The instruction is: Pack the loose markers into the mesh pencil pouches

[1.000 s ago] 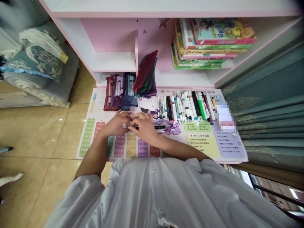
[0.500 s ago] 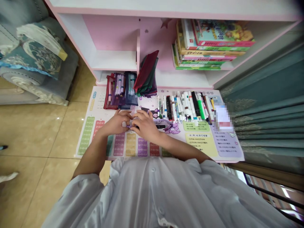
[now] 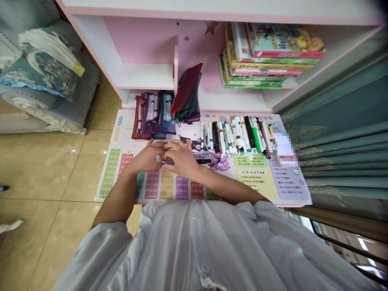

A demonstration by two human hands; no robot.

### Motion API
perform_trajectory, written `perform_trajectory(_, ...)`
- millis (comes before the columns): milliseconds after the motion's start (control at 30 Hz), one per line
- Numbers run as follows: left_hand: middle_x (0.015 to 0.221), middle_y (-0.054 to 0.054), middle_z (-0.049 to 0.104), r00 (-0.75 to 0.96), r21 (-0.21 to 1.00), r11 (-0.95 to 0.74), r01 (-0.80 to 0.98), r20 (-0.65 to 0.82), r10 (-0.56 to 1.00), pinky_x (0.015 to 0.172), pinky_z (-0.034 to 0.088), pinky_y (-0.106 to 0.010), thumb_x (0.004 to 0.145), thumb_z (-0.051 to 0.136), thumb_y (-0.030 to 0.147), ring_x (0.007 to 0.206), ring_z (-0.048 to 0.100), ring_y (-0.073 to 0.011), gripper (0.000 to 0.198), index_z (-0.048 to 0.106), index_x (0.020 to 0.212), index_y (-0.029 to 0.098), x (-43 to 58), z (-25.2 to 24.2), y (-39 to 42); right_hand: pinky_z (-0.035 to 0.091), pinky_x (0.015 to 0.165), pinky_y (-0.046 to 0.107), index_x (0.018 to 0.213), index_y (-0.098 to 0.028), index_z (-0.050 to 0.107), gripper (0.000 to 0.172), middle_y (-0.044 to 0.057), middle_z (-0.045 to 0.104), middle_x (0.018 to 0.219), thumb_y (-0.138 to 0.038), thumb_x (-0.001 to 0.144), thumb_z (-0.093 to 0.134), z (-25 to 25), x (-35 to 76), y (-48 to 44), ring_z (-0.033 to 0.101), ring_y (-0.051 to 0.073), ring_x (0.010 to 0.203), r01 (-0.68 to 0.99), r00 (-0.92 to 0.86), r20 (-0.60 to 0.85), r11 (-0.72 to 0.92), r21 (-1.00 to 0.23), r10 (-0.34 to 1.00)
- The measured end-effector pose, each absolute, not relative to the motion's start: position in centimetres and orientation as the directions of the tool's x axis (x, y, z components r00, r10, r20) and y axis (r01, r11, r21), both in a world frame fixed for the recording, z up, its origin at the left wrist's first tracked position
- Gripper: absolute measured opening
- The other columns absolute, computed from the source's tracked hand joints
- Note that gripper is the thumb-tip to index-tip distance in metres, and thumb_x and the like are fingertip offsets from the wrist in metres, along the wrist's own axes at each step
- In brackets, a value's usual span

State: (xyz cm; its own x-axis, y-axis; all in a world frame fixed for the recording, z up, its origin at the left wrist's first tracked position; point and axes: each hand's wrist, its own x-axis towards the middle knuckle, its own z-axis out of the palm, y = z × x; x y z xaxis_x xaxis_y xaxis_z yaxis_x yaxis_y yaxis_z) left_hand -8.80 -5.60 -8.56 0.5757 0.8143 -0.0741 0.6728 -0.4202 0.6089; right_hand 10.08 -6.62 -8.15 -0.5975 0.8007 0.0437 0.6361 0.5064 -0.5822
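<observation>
Head view: left hand (image 3: 146,158) and right hand (image 3: 181,159) closed together on a purple plastic piece (image 3: 209,156)

Close at the bottom of the frame, a white button-up shirt (image 3: 197,246) with both forearms reaching forward from its sleeves. Fingers (image 3: 160,147) of the left hand curled and closed, meeting the curled fingers (image 3: 178,146) of the right hand just above the lower middle of a multiplication desk mat (image 3: 121,125). Purple plastic piece gripped between both hands, partly hidden by them, its curved end sticking out to the right over the mat. Black pen (image 3: 203,161) lying just beside the right hand, against that curved end. Just ahead, a long row of markers (image 3: 233,137) lying side by side across the mat, and to the left, mesh pencil pouches (image 3: 153,115) packed with pens. Folded dark red and green pouches (image 3: 186,95) propped against a shelf divider. Blurred card (image 3: 283,149) at the mat's right side, too pixelated to read. Farther up, a stack of picture books (image 3: 266,56) on a pink-and-white shelf (image 3: 142,44). Teal curtain (image 3: 342,121) along the right of the frame; tiled floor (image 3: 45,169) and a patterned sofa cushion (image 3: 45,68) at the left and upper left.
</observation>
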Motion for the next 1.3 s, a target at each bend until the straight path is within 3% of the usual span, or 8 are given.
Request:
perform_trajectory(200, 0.126, -0.005, 0.067, 0.562, 0.616, -0.409, 0.674, -0.067, 0.825, 0.122, 0.022, -0.051, 0.073, 0.068, 0.029, 0.133, 0.052, -0.0295, 0.011, 0.064, 0.067, 0.021, -9.2, -8.9, -5.6, 0.013, 0.113, 0.071, 0.080, -0.024, 0.073, 0.005, 0.006, 0.067, 0.126, -0.024, 0.084, 0.074, -8.4, 9.8, -6.3, 0.044, 0.031, 0.137, 0.619, -0.616, 0.079, 0.544, -0.566, 0.784)
perform_trajectory(400, 0.116, -0.005, 0.070, 0.566, 0.617, -0.418, 0.667, -0.053, 0.823, 0.123, 0.018, -0.053, 0.074, 0.066, 0.026, 0.134, 0.052, -0.0287, 0.008, 0.065, 0.068, 0.021, -9.3, -9.2, -5.6, 0.007, 0.115, 0.067, 0.076, -0.024, 0.071, 0.012, 0.004, 0.070, 0.118, -0.022, 0.085, 0.064, -9.2, 9.7, -6.8, 0.048, 0.029, 0.133, 0.597, -0.573, 0.185, 0.561, -0.574, 0.799)
perform_trajectory(567, 0.116, -0.005, 0.070, 0.552, 0.641, -0.398, 0.657, -0.049, 0.832, 0.123, 0.015, -0.057, 0.075, 0.067, 0.030, 0.136, 0.050, -0.0291, 0.012, 0.064, 0.067, 0.021, -9.6, -9.4, -5.6, 0.013, 0.113, 0.066, 0.069, -0.023, 0.069, 0.012, 0.004, 0.071, 0.118, -0.019, 0.080, 0.065, -9.0, 9.8, -7.1, 0.047, 0.032, 0.134, 0.627, -0.502, 0.150, 0.478, -0.615, 0.851)
perform_trajectory(800, 0.115, -0.005, 0.071, 0.562, 0.673, -0.364, 0.644, -0.092, 0.822, 0.120, 0.014, -0.065, 0.074, 0.073, 0.032, 0.139, 0.046, -0.0319, 0.016, 0.064, 0.065, 0.021, -9.5, -8.9, -5.7, 0.026, 0.111, 0.064, 0.071, -0.022, 0.072, 0.014, 0.008, 0.066, 0.129, -0.022, 0.085, 0.067, -9.2, 11.4, -6.9, 0.041, 0.034, 0.140, 0.635, -0.504, 0.060, 0.416, -0.651, 0.862)
perform_trajectory(1300, 0.120, -0.004, 0.069, 0.611, 0.668, -0.414, 0.619, -0.079, 0.787, 0.122, 0.006, -0.062, 0.077, 0.075, 0.036, 0.140, 0.045, -0.0305, 0.014, 0.071, 0.071, 0.025, -9.8, -8.7, -5.6, 0.021, 0.114, 0.068, 0.068, -0.021, 0.072, 0.017, 0.009, 0.063, 0.135, -0.021, 0.084, 0.066, -9.2, 11.8, -7.2, 0.030, 0.037, 0.148, 0.645, -0.504, 0.038, 0.406, -0.647, 0.863)
